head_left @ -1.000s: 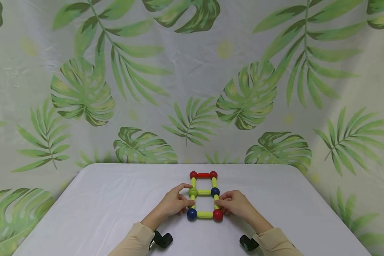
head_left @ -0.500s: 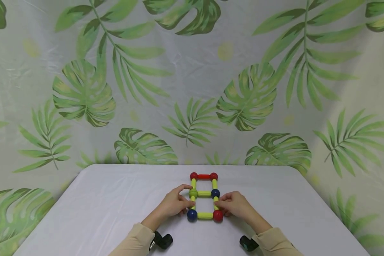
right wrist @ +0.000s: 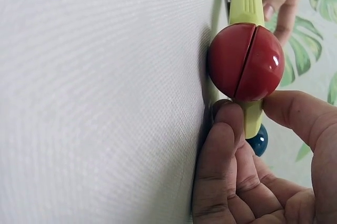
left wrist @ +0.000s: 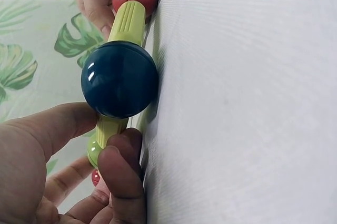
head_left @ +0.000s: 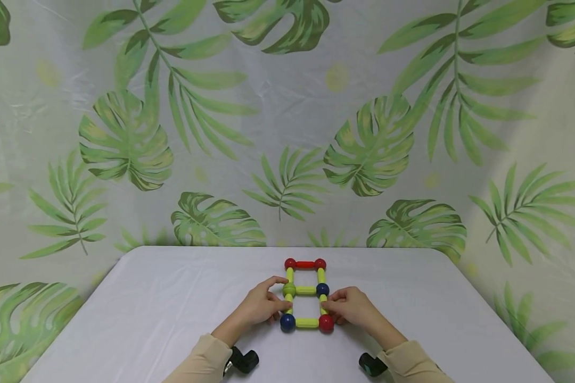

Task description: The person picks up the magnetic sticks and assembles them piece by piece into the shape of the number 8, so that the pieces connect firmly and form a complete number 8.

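Note:
A ladder-like frame of balls and rods, from a ball-and-stick building set, lies on the white table [head_left: 172, 298]. Its near end has a blue ball [head_left: 288, 322], a yellow-green crossbar rod [head_left: 307, 323] and a red ball [head_left: 326, 323]. A green ball [head_left: 289, 289] and another blue ball [head_left: 322, 289] form the middle row; two red balls with a red rod [head_left: 305, 264] form the far end. My left hand [head_left: 260, 303] pinches the left near side rod [left wrist: 109, 129], its index finger at the green ball. My right hand [head_left: 353, 305] pinches the right near side rod [right wrist: 253, 119].
Black wrist-camera mounts [head_left: 245, 360] show below both beige sleeves [head_left: 203, 354]. Behind the table's far edge hangs a leaf-print cloth [head_left: 287, 122].
The whole head view has shifted slightly downward in the picture. Both hands keep their hold, and the frame keeps its shape and place between them.

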`<state>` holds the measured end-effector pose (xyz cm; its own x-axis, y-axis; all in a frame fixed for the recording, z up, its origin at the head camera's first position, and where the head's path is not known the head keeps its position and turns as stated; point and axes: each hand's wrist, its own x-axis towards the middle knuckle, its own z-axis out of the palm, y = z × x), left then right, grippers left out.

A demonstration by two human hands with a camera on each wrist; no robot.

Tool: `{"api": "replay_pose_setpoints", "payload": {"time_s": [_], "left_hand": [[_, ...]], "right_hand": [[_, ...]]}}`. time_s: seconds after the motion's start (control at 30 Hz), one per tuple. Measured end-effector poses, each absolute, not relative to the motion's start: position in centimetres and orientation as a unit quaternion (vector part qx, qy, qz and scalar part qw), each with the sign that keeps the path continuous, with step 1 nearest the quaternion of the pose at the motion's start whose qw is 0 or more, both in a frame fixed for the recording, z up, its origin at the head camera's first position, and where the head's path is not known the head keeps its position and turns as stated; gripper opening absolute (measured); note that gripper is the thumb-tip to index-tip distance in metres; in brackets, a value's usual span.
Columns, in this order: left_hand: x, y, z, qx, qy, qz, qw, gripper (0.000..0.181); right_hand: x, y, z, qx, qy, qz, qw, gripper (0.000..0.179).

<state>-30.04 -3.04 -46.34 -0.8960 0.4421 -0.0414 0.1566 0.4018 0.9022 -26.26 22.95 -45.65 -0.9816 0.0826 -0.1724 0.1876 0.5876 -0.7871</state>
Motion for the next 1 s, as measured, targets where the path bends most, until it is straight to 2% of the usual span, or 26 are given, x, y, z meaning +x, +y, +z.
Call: {"api": "replay_pose_setpoints", "payload": {"time_s": [1.0], "left_hand": [[-30.23,-3.68,-46.27,0.191,0.828,0.505,0.154,0.06]], "right_hand": [[-26.18,22.94,-45.36,0.063,0.896,-0.435,0.067,0.026]]}}
